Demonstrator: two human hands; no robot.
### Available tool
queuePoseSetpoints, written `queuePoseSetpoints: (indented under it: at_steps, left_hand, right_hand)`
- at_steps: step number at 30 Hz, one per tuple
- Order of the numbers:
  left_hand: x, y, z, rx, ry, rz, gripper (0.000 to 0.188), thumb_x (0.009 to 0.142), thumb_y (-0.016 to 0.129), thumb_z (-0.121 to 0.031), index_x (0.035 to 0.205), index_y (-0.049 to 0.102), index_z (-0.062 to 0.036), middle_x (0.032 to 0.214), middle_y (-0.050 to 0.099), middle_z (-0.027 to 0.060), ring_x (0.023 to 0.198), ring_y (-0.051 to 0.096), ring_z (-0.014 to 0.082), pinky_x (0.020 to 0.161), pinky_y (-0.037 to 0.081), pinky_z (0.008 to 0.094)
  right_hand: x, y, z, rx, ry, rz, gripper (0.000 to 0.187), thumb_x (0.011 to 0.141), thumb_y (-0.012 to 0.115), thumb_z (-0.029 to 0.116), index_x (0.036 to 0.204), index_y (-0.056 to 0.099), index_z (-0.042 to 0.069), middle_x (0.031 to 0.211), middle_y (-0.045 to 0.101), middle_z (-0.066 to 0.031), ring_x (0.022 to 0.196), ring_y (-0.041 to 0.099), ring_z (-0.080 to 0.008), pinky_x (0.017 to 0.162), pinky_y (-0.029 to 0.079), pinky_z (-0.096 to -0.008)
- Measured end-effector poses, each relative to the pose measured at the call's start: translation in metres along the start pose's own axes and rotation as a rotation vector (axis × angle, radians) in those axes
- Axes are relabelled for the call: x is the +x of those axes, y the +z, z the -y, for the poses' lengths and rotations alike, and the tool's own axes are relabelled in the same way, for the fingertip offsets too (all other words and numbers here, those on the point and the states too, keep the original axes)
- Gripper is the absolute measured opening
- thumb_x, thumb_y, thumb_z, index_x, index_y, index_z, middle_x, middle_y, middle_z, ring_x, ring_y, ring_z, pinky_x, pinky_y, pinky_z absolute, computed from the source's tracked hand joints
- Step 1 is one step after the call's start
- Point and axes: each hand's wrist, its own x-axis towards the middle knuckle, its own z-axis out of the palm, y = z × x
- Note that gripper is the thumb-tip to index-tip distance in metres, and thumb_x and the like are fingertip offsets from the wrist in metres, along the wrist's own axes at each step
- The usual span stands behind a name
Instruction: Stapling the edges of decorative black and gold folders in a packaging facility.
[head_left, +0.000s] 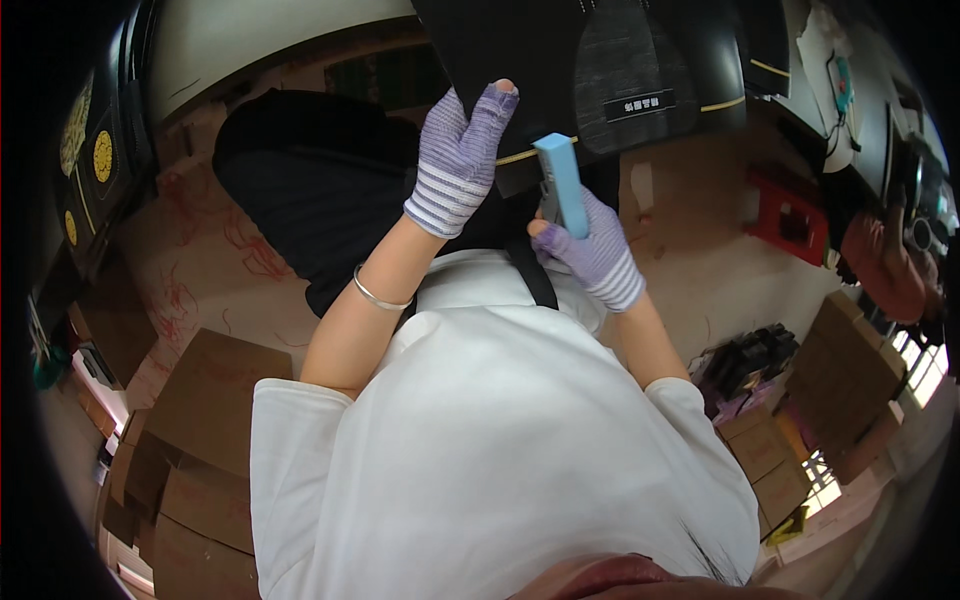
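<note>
A flat, glossy black piece (515, 60) with gold lines along its edge lies in front of me, bearing a dark textured panel (620, 65) with a small label. At its near left corner is my left hand (458, 165), in a purple and white striped glove with a bare thumb tip. The hand is closed on that edge, its fingers partly hidden behind it. My right hand (598, 252), gloved alike, wraps round a light blue, bar-shaped tool (567, 185) that looks like a stapler. The tool points up toward the black piece's near edge.
Cardboard boxes (215, 400) stand at the lower left, more boxes (840, 360) at the right. A red stool (785, 215) is on the right, near another person's arm (880, 260). Black pieces with gold emblems (103, 158) hang at the far left. Red threads (255, 250) litter the floor.
</note>
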Motion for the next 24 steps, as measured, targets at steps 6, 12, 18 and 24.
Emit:
queuePoseSetpoints:
  at_steps: [6,12,18,24]
  left_hand:
    - [0.008,-0.031,0.000,0.066,0.059,0.026,0.023,0.088,0.060,-0.025,0.087,0.063,-0.0018,0.073,0.060,0.0011,0.068,0.053,0.0087,0.065,0.043,0.0223]
    - [0.015,-0.039,-0.011,0.021,-0.101,0.002,0.021,0.086,0.064,-0.028,0.089,0.064,-0.0068,0.075,0.061,-0.0010,0.071,0.055,0.0071,0.067,0.043,0.0216]
    - [0.029,-0.039,-0.025,0.118,-0.055,0.033,0.020,0.086,0.063,-0.024,0.093,0.064,-0.0046,0.080,0.063,0.0003,0.075,0.057,0.0087,0.072,0.044,0.0217]
    - [0.102,0.032,-0.084,0.201,0.307,0.186,0.026,0.088,0.055,-0.022,0.093,0.059,0.0041,0.081,0.061,0.0178,0.076,0.058,0.0258,0.072,0.046,0.0318]
  right_hand:
    - [0.005,-0.076,-0.023,0.492,-0.012,-0.156,0.029,0.082,0.067,0.023,0.096,0.054,0.001,0.079,0.060,-0.0074,0.070,0.060,-0.0147,0.065,0.050,-0.0270]
    - [-0.002,-0.107,-0.022,0.294,-0.009,-0.275,0.023,0.082,0.066,0.022,0.085,0.055,0.003,0.064,0.058,-0.0044,0.057,0.056,-0.0119,0.053,0.045,-0.0241]
    - [-0.006,-0.107,-0.013,0.272,0.132,-0.305,0.022,0.083,0.065,0.022,0.083,0.054,0.003,0.060,0.055,-0.0034,0.053,0.053,-0.0112,0.051,0.044,-0.0239]
    - [-0.006,-0.122,-0.035,0.555,-0.039,-0.431,0.032,0.085,0.062,0.029,0.099,0.052,0.001,0.079,0.060,-0.0076,0.066,0.059,-0.0148,0.059,0.046,-0.0250]
